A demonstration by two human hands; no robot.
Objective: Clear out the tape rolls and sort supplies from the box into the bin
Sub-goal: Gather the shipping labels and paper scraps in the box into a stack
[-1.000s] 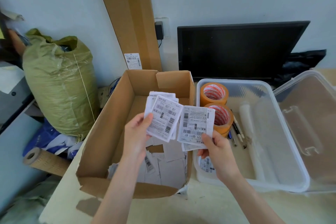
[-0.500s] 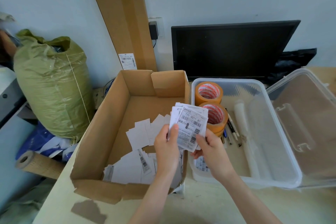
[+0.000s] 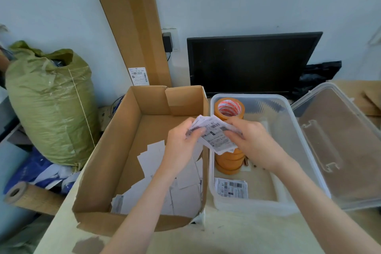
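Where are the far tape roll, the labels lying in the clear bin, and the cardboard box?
far tape roll (image 3: 229, 108), head view, on its orange top rim.
labels in the clear bin (image 3: 231, 188), head view, on the printed top sheet.
cardboard box (image 3: 115, 150), head view, on its left inner wall.

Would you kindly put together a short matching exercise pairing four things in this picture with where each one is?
Things:
1. stack of labels
2. orange tape rolls
3. loose white papers
4. tall flat carton

Places:
A. leaning against the wall
B. on the floor of the cardboard box
C. held by the left hand and the right hand
D. inside the clear plastic bin

Pairs: 1-C, 2-D, 3-B, 4-A
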